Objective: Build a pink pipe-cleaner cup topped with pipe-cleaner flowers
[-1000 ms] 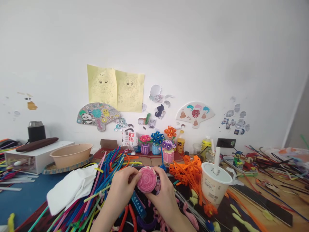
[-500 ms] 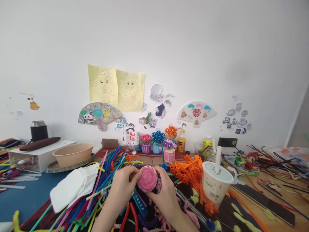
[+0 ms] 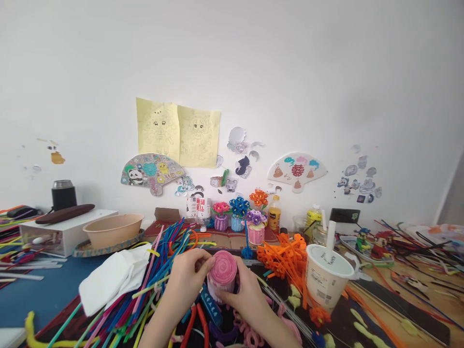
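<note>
Between my two hands is a small pink cylindrical pot made of chenille stems [image 3: 224, 268], its coiled spiral end facing up and partly toward me. My left hand [image 3: 190, 275] pinches its upper left rim between thumb and fingertips. My right hand [image 3: 248, 290] wraps round the right side, thumb across the front. Just below lie a blue tool with white lettering [image 3: 210, 305], red-handled pliers [image 3: 201, 326] and pink looped chenille pieces [image 3: 250, 331]. Part of the pot's side is hidden by my fingers.
Loose coloured chenille stems [image 3: 145, 290] and white cloths [image 3: 115, 278] lie on the left. Orange chenille flowers [image 3: 286, 256] and a lidded paper cup with a straw [image 3: 328, 282] stand right. Finished flower pots [image 3: 255, 233] line the back by a juice bottle [image 3: 274, 215].
The pot has tilted in my hands: its spiral end faced me squarely and now points more upward, showing the side wall below. The view has shifted slightly.
</note>
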Motion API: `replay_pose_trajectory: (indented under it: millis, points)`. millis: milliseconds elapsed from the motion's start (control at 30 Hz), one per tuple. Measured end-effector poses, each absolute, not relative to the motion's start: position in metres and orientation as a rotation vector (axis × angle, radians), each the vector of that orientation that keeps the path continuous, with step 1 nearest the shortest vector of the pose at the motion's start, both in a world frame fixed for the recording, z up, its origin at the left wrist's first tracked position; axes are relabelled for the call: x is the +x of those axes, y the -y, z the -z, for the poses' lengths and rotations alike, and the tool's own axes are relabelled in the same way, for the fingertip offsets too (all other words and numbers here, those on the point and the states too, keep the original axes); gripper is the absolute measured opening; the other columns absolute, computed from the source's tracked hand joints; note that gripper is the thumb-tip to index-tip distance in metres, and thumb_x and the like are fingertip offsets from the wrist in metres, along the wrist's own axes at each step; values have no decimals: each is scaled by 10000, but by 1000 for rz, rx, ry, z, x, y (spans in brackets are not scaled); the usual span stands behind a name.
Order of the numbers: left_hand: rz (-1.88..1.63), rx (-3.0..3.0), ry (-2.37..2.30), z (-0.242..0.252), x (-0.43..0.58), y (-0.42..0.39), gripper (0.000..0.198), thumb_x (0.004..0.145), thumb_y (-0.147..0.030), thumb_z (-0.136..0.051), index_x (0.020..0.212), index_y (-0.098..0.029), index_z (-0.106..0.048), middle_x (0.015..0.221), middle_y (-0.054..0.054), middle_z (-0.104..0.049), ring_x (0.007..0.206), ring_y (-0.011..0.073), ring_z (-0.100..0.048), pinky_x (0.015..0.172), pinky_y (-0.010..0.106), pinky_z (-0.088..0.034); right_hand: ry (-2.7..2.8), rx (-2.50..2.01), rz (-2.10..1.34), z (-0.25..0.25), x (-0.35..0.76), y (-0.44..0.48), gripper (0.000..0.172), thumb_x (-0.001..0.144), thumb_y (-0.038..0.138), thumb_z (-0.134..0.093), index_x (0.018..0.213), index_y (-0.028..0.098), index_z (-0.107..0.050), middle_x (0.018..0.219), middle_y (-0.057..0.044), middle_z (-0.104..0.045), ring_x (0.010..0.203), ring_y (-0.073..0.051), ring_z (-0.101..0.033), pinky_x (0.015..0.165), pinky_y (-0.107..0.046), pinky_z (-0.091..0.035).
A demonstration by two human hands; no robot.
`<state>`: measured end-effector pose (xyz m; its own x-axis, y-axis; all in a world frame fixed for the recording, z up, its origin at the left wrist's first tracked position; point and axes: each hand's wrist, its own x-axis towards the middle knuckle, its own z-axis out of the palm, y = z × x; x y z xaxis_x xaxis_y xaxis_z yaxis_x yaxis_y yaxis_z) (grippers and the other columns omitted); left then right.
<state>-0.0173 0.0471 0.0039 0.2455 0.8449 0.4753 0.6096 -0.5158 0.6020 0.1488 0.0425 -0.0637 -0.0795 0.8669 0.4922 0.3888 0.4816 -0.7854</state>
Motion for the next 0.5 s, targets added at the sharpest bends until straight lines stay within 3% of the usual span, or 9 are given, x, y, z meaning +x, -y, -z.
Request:
replay_pose_trajectory:
  millis: [133,200,267,367,433,500]
  points:
    - [-1148,2258,-1303,-7,-16,-44,308,852,-357,-462,706,-165,-653,649,32,-647,590,161,-555,564,243,-381,1591,-1031,-799,67,171,-53,943,535,368,-857,1347,235,-396,1319,-132,-544,1218,-326,-503,1019,-467,-367]
    - [-1146,2285,-1279,-9,-15,-43,294,858,-348,-472,700,-168,-643,648,29,-635,596,159,-541,564,245,-364,1547,-938,-888,57,187,-54,1022,532,443,-856,1390,239,-339,1388,-143,-474,1303,-304,-415,1090,-468,-270]
    - [-1137,2312,-1246,-10,-15,-41,288,871,-346,-471,711,-173,-636,659,24,-626,602,155,-534,567,244,-353,1552,-827,-982,42,199,-50,946,534,522,-836,1341,243,-429,1336,-135,-527,1268,-298,-453,1076,-454,-296]
    - [-1118,2357,-1198,-11,-13,-38,269,885,-333,-471,721,-179,-619,692,21,-616,627,152,-531,584,241,-348,1610,-753,-1128,20,204,-40,652,653,585,-736,1167,202,-618,1107,-122,-664,1007,-275,-612,889,-404,-463]
    - [-1101,2393,-1170,-12,-11,-36,257,883,-310,-480,698,-179,-601,700,20,-603,644,152,-529,592,242,-342,1590,-808,-1092,14,199,-34,452,745,542,-682,1022,185,-696,974,-93,-703,886,-223,-634,789,-327,-489]
    - [-1085,2424,-1146,-11,-9,-35,265,885,-296,-479,670,-179,-582,694,17,-588,649,150,-525,593,242,-335,1573,-861,-1063,14,191,-32,360,749,491,-703,906,168,-721,811,-55,-702,692,-156,-614,633,-248,-480]
